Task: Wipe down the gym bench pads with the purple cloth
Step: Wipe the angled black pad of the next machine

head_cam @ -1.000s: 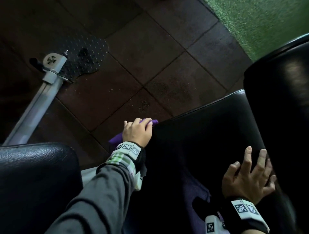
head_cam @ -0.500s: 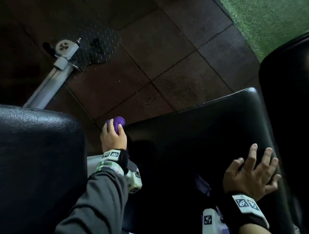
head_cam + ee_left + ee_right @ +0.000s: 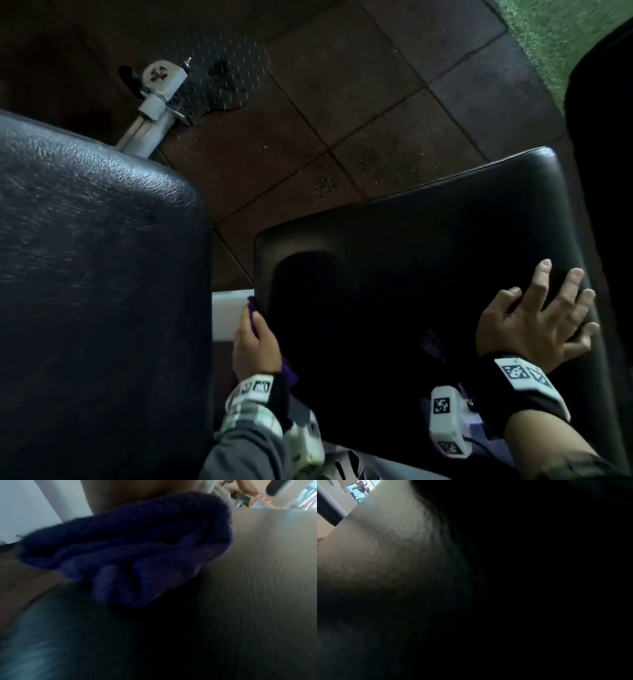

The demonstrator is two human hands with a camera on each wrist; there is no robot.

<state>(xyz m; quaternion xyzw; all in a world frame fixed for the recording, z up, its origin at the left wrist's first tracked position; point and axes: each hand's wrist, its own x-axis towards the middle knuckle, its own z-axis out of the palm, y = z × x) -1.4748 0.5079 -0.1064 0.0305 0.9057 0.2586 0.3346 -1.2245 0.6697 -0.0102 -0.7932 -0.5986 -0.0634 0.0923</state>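
Observation:
A black bench pad (image 3: 428, 260) fills the middle of the head view, with a second, larger black pad (image 3: 96, 274) at the left. My left hand (image 3: 255, 339) grips the folded purple cloth (image 3: 252, 310) and holds it against the middle pad's left side edge, in the gap between the two pads. The left wrist view shows the bunched cloth (image 3: 130, 545) lying on the pad's grained surface (image 3: 257, 574). My right hand (image 3: 537, 315) rests flat on the pad's right side with its fingers spread. The right wrist view is mostly dark against the pad (image 3: 388, 547).
A white frame bar (image 3: 227, 315) shows in the gap between the pads. On the dark tiled floor (image 3: 342, 102) lie a white metal leg (image 3: 150, 120) and a perforated foot plate (image 3: 222, 75). Green turf (image 3: 565, 37) is at the top right, and another black pad (image 3: 603, 154) at the right edge.
My left hand has drawn the cloth from the pad's far left corner back along its left edge toward me. My right hand has stayed planted on the pad.

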